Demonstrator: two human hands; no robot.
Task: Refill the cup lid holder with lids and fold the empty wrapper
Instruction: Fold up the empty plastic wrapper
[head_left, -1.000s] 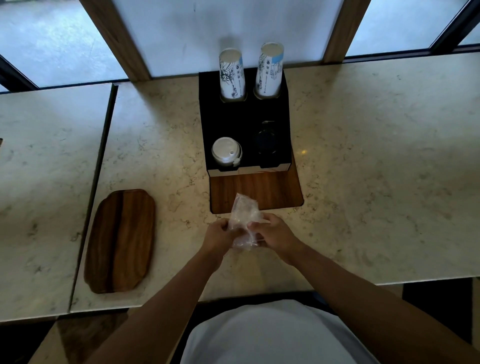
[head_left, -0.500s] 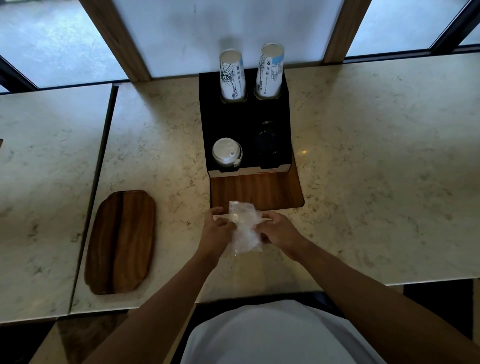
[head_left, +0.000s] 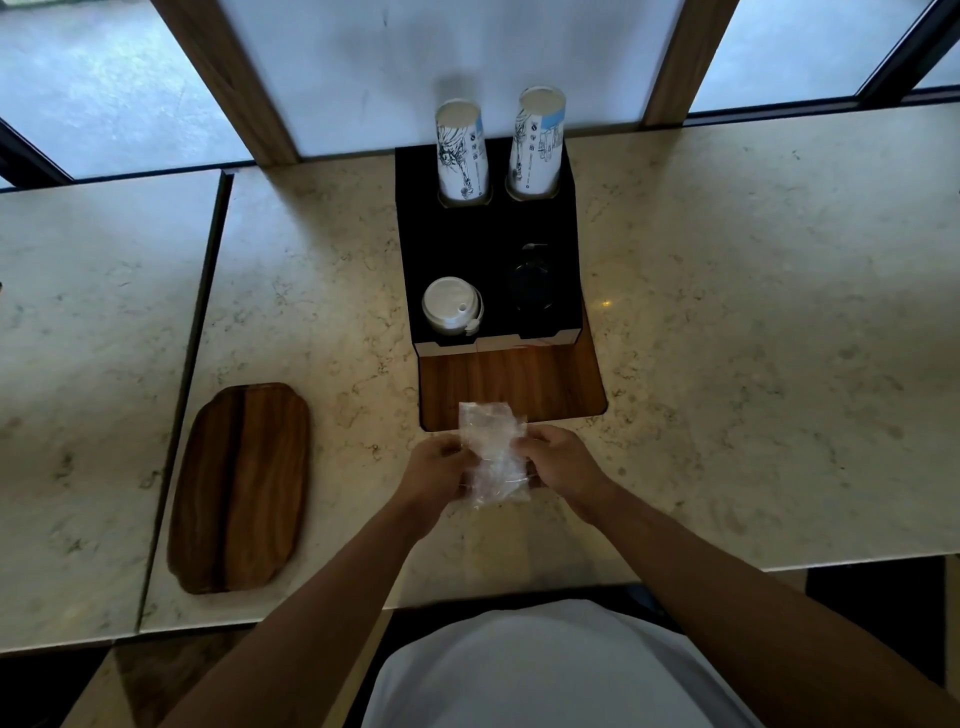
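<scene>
We see both hands meeting over the marble bench (head_left: 727, 364), just in front of the cup holder. The left hand (head_left: 436, 467) grips the left edge of the clear plastic wrapper (head_left: 493, 452), fingers curled around it, and the right hand (head_left: 558, 460) grips the right edge the same way. The wrapper is crumpled and flattened into a narrow strip between the two hands; its far end overlaps the near edge of the holder's wooden base (head_left: 540, 384), and its near end hangs past the knuckles. We cannot tell whether it touches the bench beneath.

The black holder (head_left: 467, 244) stands at the back of the bench against the window frame. In its near left slot we see a stack of white lids (head_left: 451, 309), the top one showing its sip opening. The near right slot (head_left: 535, 283) holds something dark that we cannot make out. At the back, two stacks of printed paper cups (head_left: 462, 150) rise upside down from their slots, side by side.

To the left, well apart from the hands, a wooden tray (head_left: 241, 488) lies flat on the bench near the seam with the neighbouring bench. A white shirt (head_left: 545, 670) fills the bottom of our view.
</scene>
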